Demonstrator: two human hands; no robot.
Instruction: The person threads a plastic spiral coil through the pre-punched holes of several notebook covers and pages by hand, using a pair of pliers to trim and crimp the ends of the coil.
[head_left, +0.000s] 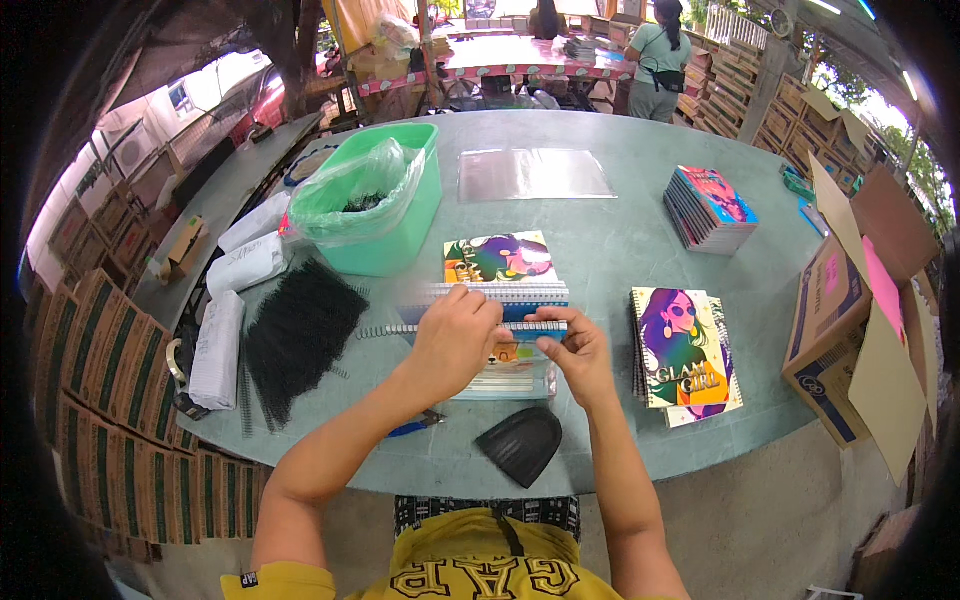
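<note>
fingers curled closed, my left hand (460,335) grips the long upper edge of a notebook (540,332), while my right hand (578,360) pinches its right end between thumb and fingers. the notebook is held between them above the near middle of the table (590,260). a black coil (378,331) runs along that edge, its loose tail jutting left past my fist; i judge the binding to be partway, though my fingers hide how many holes are threaded. my forearms slant inward from the near side, wrists bent toward each other. just beyond my hands sits a stack of illustrated notebooks (500,258), apparently waiting for coils. to the right, a pile of coiled notebooks (685,345) looks done. to the left lies a heap of spare coils (305,325), beside a green bin (400,230); blue-handled pliers (410,428) rest nearer me, the coil's tail seemingly untrimmed.
</note>
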